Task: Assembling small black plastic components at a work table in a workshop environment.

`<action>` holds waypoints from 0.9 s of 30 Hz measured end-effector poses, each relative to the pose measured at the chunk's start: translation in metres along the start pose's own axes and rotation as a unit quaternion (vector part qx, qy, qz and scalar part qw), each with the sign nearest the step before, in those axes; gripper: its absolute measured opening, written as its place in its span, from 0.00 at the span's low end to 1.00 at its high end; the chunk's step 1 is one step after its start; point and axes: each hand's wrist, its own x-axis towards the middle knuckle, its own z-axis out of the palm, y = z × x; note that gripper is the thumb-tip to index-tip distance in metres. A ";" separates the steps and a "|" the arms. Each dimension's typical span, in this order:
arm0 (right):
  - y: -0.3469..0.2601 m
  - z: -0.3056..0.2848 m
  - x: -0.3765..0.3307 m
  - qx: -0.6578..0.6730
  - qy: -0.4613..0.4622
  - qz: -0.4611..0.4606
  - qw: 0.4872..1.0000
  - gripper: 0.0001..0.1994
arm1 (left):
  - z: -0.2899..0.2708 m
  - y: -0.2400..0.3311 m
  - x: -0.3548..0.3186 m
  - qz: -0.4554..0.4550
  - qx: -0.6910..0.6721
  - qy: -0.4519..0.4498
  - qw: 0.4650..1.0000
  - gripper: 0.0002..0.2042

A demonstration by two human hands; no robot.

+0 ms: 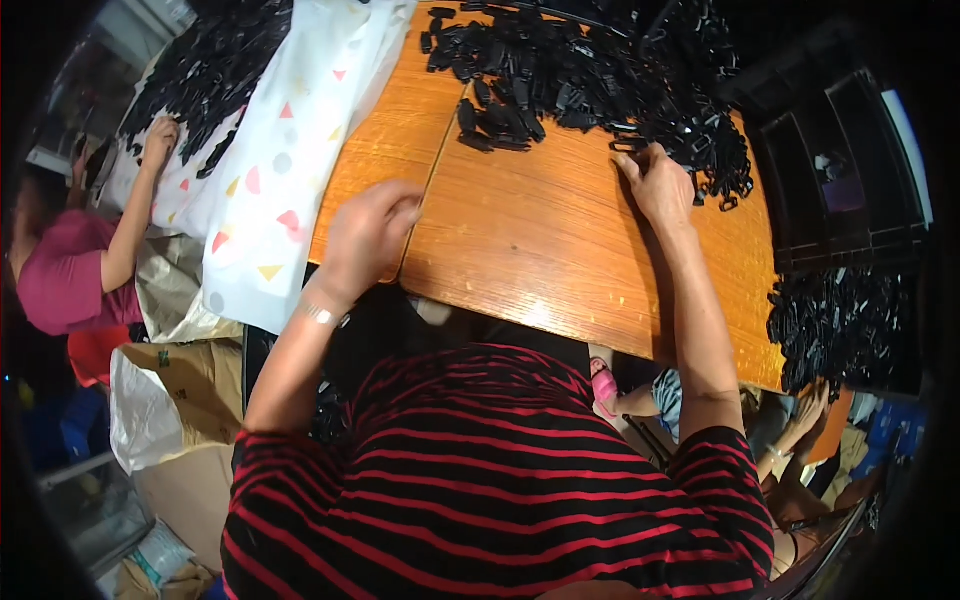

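A large heap of small black plastic buckle pieces [570,75] is spread over the far side of the wooden table [530,230]. At the heap's near right edge my right hand [660,185] is closed, thumb and forefinger on a black buckle piece [626,146] with an open frame. My left hand [370,235], slightly blurred, hovers over the table's near left edge. Its fingers are curled in toward the thumb; whatever they may hold is hidden. A light band circles my left wrist.
White patterned cloth [270,170] covers the table's left side. Beyond it, a person in a magenta top [75,270] reaches to another black heap [205,80]. A sack [180,395] stands lower left. More black pieces [840,325] lie at right, near another person's hand [810,410].
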 end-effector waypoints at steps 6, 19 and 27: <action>0.000 -0.004 -0.012 -0.040 -0.038 -0.028 0.998 0.12 | 0.042 -0.007 0.073 0.047 0.110 0.014 0.993 0.10; -0.038 -0.022 -0.065 0.159 -0.133 -0.085 0.975 0.14 | 0.056 0.003 0.088 -0.065 0.126 -0.052 0.989 0.11; -0.036 0.002 -0.071 0.130 -0.011 -0.184 0.974 0.06 | 0.055 -0.003 0.071 -0.039 0.093 0.017 0.995 0.16</action>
